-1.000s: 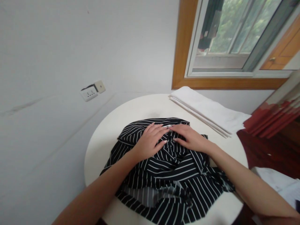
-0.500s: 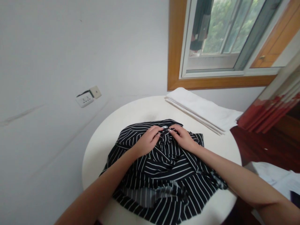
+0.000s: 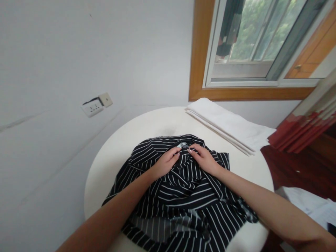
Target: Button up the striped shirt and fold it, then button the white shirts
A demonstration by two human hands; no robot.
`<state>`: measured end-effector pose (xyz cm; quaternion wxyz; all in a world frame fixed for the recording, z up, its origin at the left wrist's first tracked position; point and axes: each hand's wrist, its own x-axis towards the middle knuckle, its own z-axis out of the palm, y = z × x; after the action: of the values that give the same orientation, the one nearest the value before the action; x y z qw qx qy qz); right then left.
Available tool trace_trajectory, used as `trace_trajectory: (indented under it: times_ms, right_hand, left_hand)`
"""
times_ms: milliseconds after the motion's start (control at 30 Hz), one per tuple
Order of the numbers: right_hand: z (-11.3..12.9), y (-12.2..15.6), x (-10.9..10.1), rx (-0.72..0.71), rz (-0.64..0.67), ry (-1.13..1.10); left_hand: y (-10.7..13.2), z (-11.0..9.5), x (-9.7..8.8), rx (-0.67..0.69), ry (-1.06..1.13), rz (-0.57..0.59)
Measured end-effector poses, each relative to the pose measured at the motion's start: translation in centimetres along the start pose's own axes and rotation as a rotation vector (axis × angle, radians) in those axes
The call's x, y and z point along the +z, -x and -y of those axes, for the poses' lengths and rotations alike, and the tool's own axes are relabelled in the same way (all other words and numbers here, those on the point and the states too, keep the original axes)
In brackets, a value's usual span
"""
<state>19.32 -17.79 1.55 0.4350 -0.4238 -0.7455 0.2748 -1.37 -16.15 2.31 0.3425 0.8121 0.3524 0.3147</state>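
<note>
A black garment with white stripes (image 3: 189, 196) lies crumpled over the front of a round white table (image 3: 105, 164). My left hand (image 3: 166, 161) pinches its fabric near the far edge, thumb and fingers pressed together. Just to the right, my right hand (image 3: 203, 157) grips the same edge between thumb and fingers. A small pale grey patch (image 3: 183, 144), perhaps a label or the lining, shows between my fingertips. In the near part of the garment an opening shows its greyish inner side.
Folded white cloth (image 3: 228, 122) lies at the table's back right. Behind stand a wall with a socket (image 3: 92, 107) and a wood-framed window (image 3: 241, 92). A red and cream curtain (image 3: 301, 122) hangs at right, above white items (image 3: 307, 199) beside the table.
My left hand has shifted slightly down and left along the garment's edge, and more of the pale patch shows between my hands. The view has moved a little.
</note>
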Motion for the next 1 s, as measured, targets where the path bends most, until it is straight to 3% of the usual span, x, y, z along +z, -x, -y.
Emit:
trace_trajectory:
  times_ms: [433, 667, 800, 1000]
  right_hand:
    - [0.3, 0.3, 0.1, -0.032, 0.045, -0.034]
    - [0.4, 0.5, 0.1, -0.029, 0.046, -0.043]
    - [0.3, 0.4, -0.1, 0.033, -0.071, -0.045]
    - [-0.1, 0.0, -1.7, 0.097, -0.330, -0.033]
  left_hand:
    - [-0.5, 0.1, 0.4, 0.005, 0.082, -0.034]
    - [-0.2, -0.1, 1.2, 0.031, -0.035, -0.179]
    - [0.0, -0.4, 0.4, 0.077, -0.233, -0.270]
    - [0.1, -0.1, -2.6, 0.089, -0.572, -0.313]
